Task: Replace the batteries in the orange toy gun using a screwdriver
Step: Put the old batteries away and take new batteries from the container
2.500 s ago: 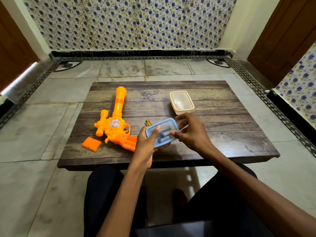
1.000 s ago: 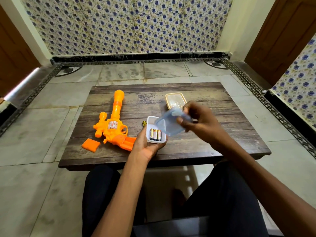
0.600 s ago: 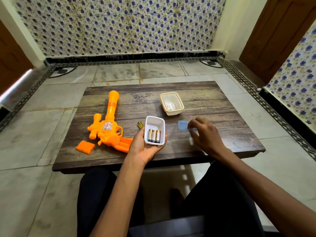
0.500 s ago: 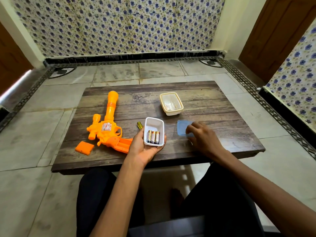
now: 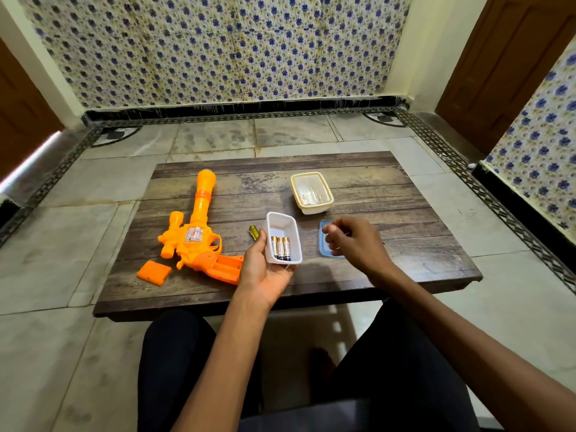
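Fingers (image 5: 332, 229) of the right hand (image 5: 355, 244) hang loosely curled, empty, above the blue lid (image 5: 322, 246); three batteries (image 5: 281, 248) lie just left, lengthwise away from the person, in the white tub (image 5: 282, 224) gripped by the left hand (image 5: 265, 269).

A home: floral wall tiles (image 5: 218, 48), marble floor (image 5: 62, 213), wooden doors (image 5: 505, 57)

A dark wooden surface (image 5: 389, 194) is set on a pale marble floor (image 5: 78, 219); behind it, a blue-flowered tiled wall (image 5: 218, 48) is flanked by brown wooden doors (image 5: 505, 63).
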